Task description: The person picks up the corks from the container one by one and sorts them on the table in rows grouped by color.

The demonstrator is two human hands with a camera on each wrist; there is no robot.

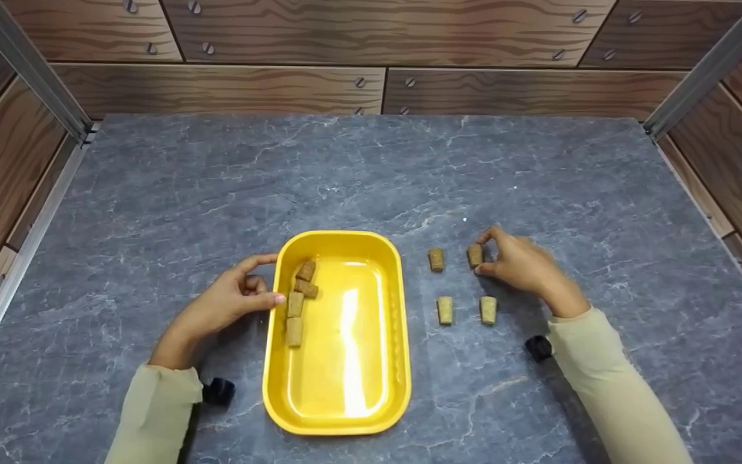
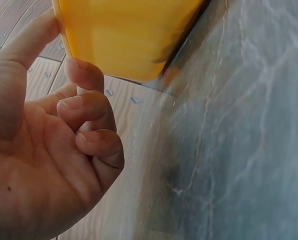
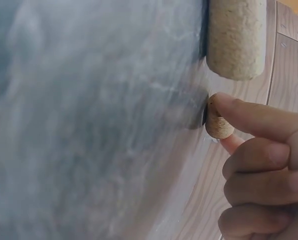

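Note:
At the left rim of a yellow plastic tray (image 1: 339, 428), my left hand (image 1: 226, 299) holds the edge with thumb and index finger. Its other fingers curl toward the palm in the left wrist view. Inside the tray, along its left wall, lie a pale cork (image 1: 294, 332) and several others, two of them darker brown. To the tray's right, my right hand (image 1: 522, 261) pinches a brown tapered cork (image 1: 475, 256) between thumb and index finger, right at the tabletop. The right wrist view shows that cork (image 3: 219, 125) partly covered by the thumb.
Another brown cork (image 1: 436, 260) stands between the tray and my right hand. Nearer me are two pale corks, one on the left (image 1: 445, 310) and one on the right (image 1: 488, 310). The grey marbled tabletop (image 1: 216, 174) is bounded by wood-patterned panels (image 1: 229, 90) behind and at both sides.

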